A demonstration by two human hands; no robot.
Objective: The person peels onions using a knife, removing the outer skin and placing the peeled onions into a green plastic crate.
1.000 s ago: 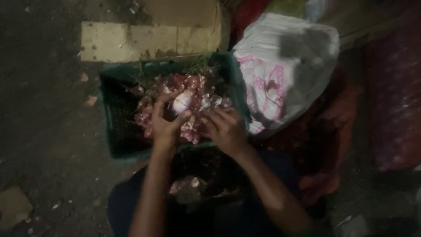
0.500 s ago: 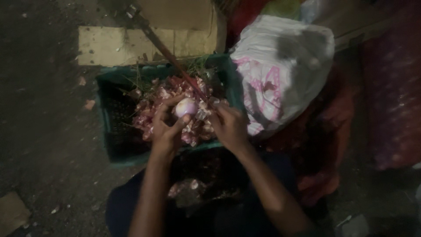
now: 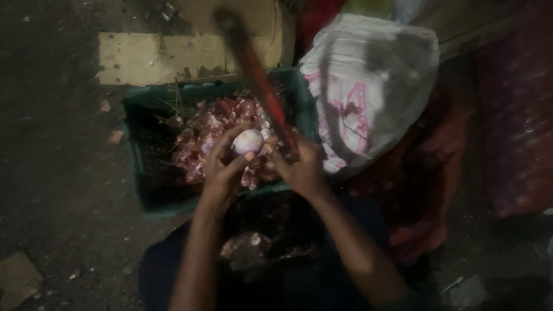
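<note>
Dark dirt ground, dim light. Frame centre, I see a peeled pale onion [image 3: 248, 141] pinched in left hand [image 3: 226, 170] fingers over a green crate [image 3: 138, 173] of reddish onions [image 3: 214, 129]. Right hand [image 3: 299, 167] fist closed on a red-handled tool [image 3: 259, 80]. White sack [image 3: 374, 80] upper right.

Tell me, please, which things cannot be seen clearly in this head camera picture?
- Long red tool in the right hand: motion blur smears it, so its kind is unclear.
- Far end of the green crate: hidden behind the tool and the white bag.
- Pale peeled bulb: the left hand covers its underside.
- Pile in the lap: too dark.
</note>
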